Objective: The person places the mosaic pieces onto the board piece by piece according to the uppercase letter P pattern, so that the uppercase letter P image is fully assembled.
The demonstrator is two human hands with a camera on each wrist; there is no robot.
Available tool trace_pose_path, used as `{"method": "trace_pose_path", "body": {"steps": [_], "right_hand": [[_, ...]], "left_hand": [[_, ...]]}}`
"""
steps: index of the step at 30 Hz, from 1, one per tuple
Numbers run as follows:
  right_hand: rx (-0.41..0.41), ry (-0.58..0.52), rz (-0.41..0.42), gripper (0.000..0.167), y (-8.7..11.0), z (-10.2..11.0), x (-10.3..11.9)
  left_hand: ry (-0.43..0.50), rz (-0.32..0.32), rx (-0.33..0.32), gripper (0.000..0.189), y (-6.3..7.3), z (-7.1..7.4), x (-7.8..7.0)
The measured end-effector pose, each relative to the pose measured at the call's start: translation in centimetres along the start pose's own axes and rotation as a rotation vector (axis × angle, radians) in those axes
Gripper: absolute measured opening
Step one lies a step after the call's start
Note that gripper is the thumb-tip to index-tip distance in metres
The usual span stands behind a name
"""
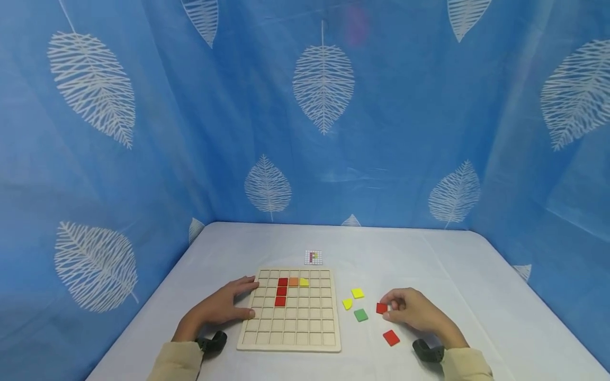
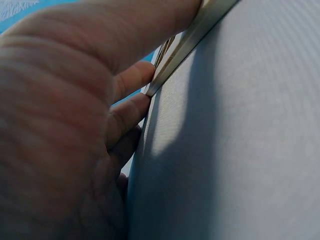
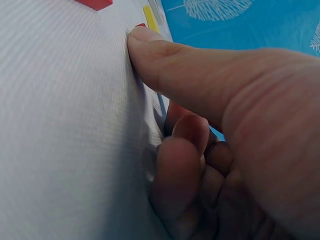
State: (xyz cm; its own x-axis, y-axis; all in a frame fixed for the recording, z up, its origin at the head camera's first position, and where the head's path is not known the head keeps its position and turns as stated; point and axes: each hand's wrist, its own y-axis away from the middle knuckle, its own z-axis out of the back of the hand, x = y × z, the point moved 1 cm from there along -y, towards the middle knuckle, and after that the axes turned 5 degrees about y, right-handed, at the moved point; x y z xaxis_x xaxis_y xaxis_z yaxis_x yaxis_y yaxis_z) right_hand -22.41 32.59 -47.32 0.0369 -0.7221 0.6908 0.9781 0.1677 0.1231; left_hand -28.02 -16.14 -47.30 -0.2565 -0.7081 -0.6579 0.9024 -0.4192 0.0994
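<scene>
My left hand [image 1: 221, 301] rests at the left edge of a wooden grid board [image 1: 290, 346], fingers and thumb extended along its rim. In the left wrist view, fingertips touch the side of the board [image 2: 172, 67]. On the board, red tiles [image 1: 281, 291] stand in a column of three. An orange tile [image 1: 293, 281] and a yellow tile [image 1: 304, 282] with a rounded side continue its top row rightward. To the right of the board, my right hand [image 1: 413, 309] pinches a red square tile [image 1: 381, 308] between thumb and fingers, low over the table; the right wrist view mostly hides it behind the thumb.
Between board and right hand lie a yellow square tile [image 1: 357, 293], a yellow rounded tile [image 1: 347, 304] and a green tile [image 1: 360, 315]. Another red tile [image 1: 391, 337] lies nearer the front. A small printed pattern card [image 1: 313, 257] is behind the board. Blue leaf-patterned curtains surround the table.
</scene>
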Motion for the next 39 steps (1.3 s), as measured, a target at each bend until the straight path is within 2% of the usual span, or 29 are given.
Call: {"method": "trace_pose_path", "body": {"steps": [13,20,30,39], "right_hand": [[0.003,-0.009,0.046,0.029,0.2,0.15,0.14],[-0.015,-0.052,0.05,0.03,0.24,0.1,0.12],[-0.033,-0.09,0.049,0.03,0.61,0.21,-0.38],[-0.036,-0.104,0.07,0.029,0.65,0.19,-0.26]], "left_hand": [[-0.011,0.019,-0.006,0.085,-0.01,0.16,-0.23],[0.002,0.03,-0.004,0.085,0.2,0.09,-0.3],[0.024,0.022,0.009,0.085,0.05,-0.3,-0.6],[0.017,-0.001,0.028,0.083,0.34,-0.01,-0.52]]}}
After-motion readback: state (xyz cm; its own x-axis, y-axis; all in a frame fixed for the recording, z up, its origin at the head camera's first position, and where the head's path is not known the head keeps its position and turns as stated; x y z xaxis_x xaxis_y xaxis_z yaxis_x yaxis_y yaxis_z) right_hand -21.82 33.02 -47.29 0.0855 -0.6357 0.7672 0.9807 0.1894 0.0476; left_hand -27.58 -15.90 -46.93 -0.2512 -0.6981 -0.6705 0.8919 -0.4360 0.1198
